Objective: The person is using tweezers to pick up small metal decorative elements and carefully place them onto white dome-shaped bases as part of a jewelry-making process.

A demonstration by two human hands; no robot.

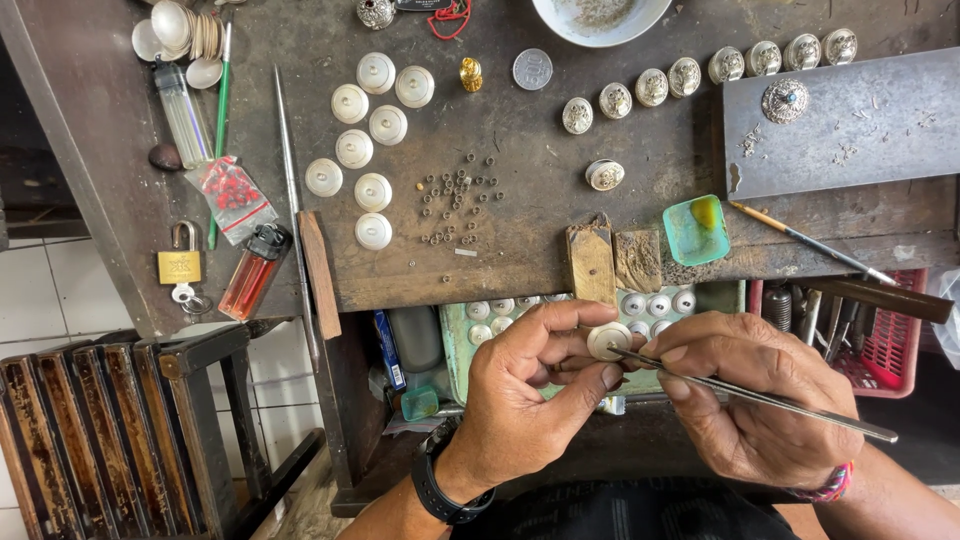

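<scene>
We pinch the small, light, prob. brittle white disc [608,340] by its rim w/ left hand [530,390], right hand [755,400] gripping thin stiff metal rod [760,397] just below the bench [520,255] edge.

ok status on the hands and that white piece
Left hand pinching white round piece. Right hand holding thin metal tool, tip at piece. Nothing in the way.

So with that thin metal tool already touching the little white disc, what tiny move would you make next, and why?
Probably a light press of the tool tip along the disc's edge. The left hand pinches the disc between its fingertips, the right hand holds the tool like a pen, and its point already meets the disc's rim.
</scene>
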